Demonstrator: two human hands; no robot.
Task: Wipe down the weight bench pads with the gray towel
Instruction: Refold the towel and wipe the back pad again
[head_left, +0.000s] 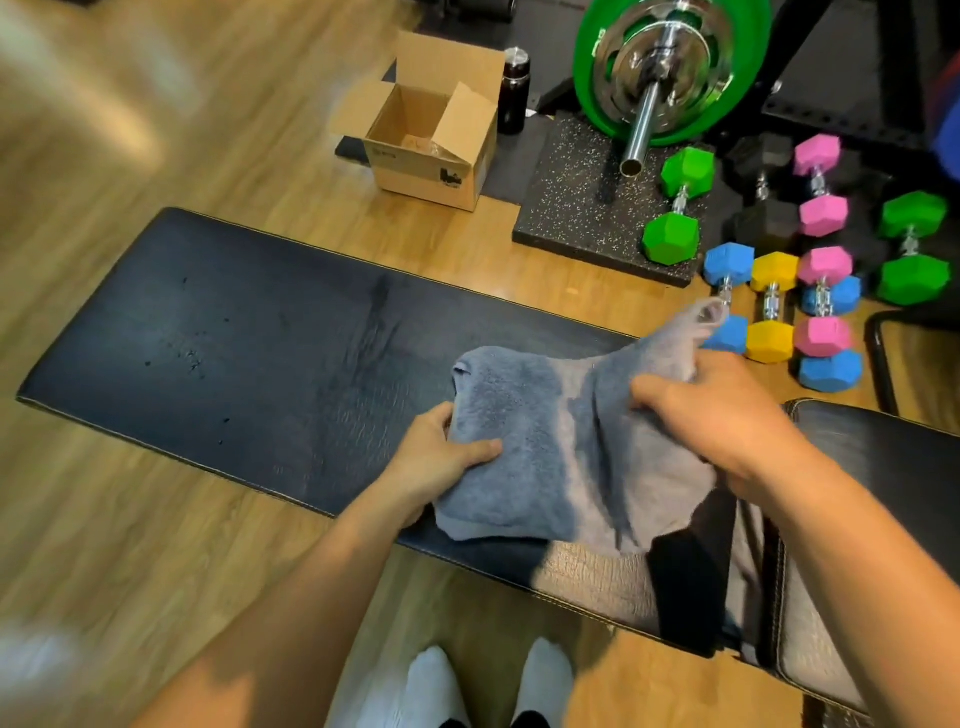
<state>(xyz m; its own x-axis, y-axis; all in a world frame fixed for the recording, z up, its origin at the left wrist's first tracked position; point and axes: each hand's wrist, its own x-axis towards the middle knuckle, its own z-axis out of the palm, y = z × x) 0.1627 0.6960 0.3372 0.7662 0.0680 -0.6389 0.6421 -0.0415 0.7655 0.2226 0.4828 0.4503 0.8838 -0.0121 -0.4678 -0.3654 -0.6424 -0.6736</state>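
left hand (434, 460) & right hand (719, 421), both w/ tight grip on gray towel (545, 431) atop bench pad (234, 338)

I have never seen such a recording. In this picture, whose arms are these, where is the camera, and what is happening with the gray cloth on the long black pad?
There is no machine here. The one picture comes from a camera worn on a person's head, looking down, so the bare arms are the wearer's own. The left hand holds an edge of the gray towel, and the right hand grips a bunched, raised part. The towel lies on the long black padded bench pad. Beyond, on the wooden floor, stand an open cardboard box and coloured hexagonal dumbbells.
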